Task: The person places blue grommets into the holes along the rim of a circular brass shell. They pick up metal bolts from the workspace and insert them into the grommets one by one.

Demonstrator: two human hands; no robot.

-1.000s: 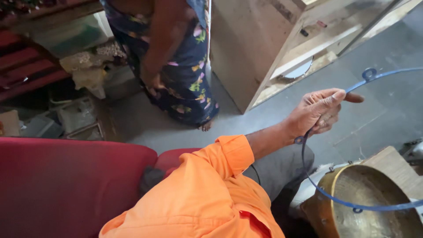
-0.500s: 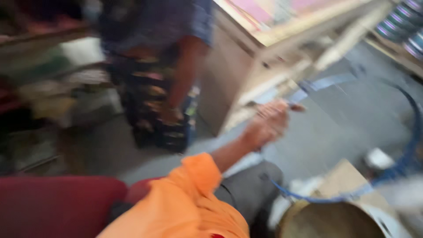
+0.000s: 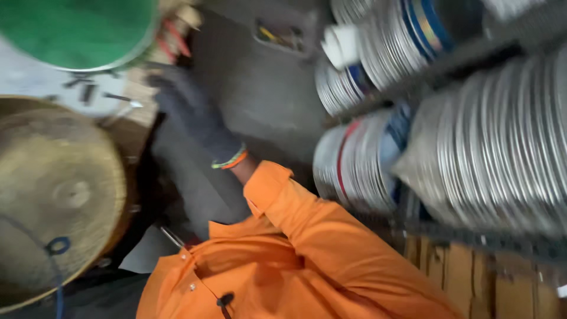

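My right hand wears a dark grey glove with a green and orange cuff. It reaches out from my orange sleeve towards a wooden board strewn with small metal bits and a pointed tool. Blur hides whether its fingers hold anything. A big round brass bowl lies at the left, crossed by a thin blue strap with a loop. My left hand is out of view.
A green round lid or tub sits at the top left. Racks of stacked shiny steel plates fill the right side, with wooden crates below. A grey box stands behind my hand.
The view has swung away from the standing person and the wooden cabinet to the plate racks. My bare left hand with the blue strap has left view; my gloved right hand now shows.
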